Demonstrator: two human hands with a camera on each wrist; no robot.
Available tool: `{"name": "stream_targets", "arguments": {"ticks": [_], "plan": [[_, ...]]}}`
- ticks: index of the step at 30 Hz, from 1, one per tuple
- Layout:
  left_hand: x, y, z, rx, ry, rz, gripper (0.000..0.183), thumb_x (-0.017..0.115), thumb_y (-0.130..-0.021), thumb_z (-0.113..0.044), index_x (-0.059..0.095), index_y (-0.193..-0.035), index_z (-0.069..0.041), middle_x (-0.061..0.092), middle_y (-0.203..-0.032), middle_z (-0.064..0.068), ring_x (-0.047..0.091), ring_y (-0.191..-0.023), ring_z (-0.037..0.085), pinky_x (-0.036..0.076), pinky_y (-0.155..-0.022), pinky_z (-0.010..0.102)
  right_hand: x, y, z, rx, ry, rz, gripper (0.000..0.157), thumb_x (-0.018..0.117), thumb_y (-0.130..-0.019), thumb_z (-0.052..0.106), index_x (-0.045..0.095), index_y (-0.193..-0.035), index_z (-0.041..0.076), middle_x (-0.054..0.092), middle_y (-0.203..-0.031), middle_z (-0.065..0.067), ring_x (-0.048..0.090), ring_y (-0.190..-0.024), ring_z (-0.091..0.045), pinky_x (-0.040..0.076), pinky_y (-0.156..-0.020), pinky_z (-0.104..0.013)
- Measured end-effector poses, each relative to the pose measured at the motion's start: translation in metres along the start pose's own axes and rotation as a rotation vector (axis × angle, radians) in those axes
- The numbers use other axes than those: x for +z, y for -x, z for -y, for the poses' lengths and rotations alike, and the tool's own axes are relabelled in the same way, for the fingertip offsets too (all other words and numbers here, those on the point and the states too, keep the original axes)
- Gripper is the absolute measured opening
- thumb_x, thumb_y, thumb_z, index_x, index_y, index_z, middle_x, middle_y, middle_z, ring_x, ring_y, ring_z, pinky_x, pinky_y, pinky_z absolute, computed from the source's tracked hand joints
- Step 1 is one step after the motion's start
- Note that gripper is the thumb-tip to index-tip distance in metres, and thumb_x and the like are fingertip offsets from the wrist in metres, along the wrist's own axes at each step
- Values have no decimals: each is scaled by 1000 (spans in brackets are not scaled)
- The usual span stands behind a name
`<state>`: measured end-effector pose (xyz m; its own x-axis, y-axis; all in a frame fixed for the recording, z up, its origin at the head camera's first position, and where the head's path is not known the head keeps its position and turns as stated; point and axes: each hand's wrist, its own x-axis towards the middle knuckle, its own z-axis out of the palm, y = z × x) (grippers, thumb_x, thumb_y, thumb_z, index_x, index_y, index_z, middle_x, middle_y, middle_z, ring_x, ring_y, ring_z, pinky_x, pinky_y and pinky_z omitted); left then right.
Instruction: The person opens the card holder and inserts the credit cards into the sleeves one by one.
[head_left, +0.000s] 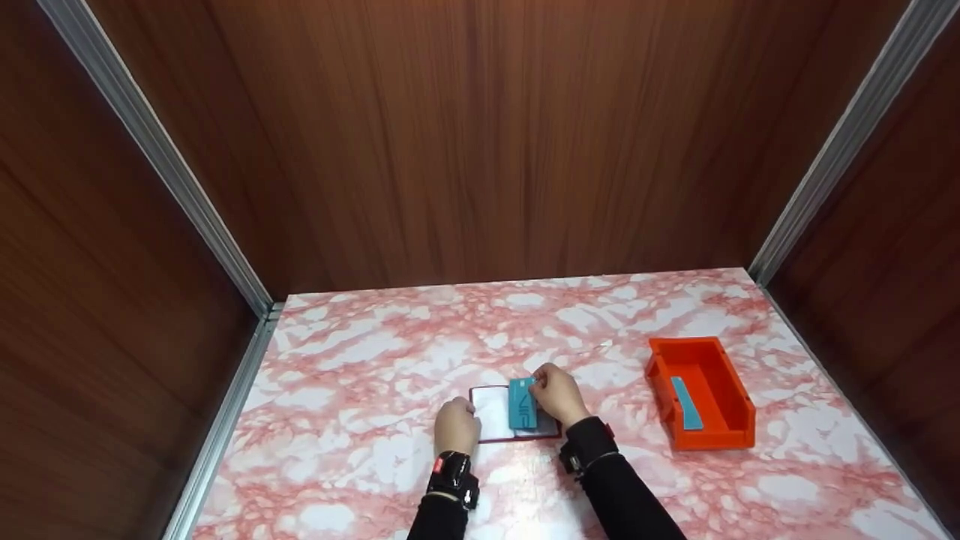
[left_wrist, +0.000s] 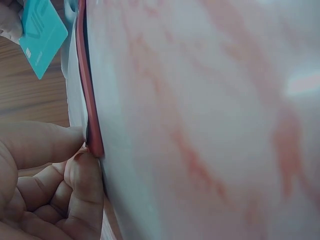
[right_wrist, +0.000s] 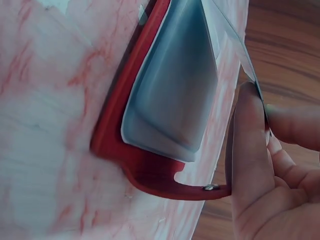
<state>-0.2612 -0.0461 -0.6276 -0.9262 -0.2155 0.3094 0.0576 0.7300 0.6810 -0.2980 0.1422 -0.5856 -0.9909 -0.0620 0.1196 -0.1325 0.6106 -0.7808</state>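
Note:
An open red-edged card holder point(head_left: 492, 414) with pale sleeves lies on the table in front of me. My left hand point(head_left: 457, 429) pinches its left edge; the left wrist view shows thumb and forefinger on the red rim point(left_wrist: 87, 90). With thumb and forefinger, my right hand point(head_left: 561, 396) holds a teal card point(head_left: 521, 405) upright over the right half of the holder. Seen from the right wrist, the card is nearly edge-on, beside the clear sleeves point(right_wrist: 175, 90). A red strap with a metal snap point(right_wrist: 210, 187) reaches toward the right hand's fingers.
To the right stands an orange open bin point(head_left: 709, 439) with a light blue strip point(head_left: 686, 403) along its left side. Brown wood-grain panels point(head_left: 480, 150) enclose the marbled pink and white table point(head_left: 360, 420) at the back and both sides.

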Motion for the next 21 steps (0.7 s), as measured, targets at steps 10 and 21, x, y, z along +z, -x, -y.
{"name": "stream_targets", "arguments": {"ticks": [10,21], "plan": [[-2,0,0,-13,-9,12,12,68,-67,7,65,-73,-2,61,-69,9,63,-70,33,50,-69,44,2,1,-3,-78,-15,-54,9,63,-80,1,57,-86,2,52,-69,-1,53,-65,-19,45,-62,-35],[-3,0,0,-26,7,16,12,68,-67,8,65,-74,-1,62,-69,8,63,-70,33,50,-69,44,9,1,-1,-54,98,-36,11,67,-80,-1,58,-86,2,53,-70,0,51,-66,-18,45,-65,-36]]}}
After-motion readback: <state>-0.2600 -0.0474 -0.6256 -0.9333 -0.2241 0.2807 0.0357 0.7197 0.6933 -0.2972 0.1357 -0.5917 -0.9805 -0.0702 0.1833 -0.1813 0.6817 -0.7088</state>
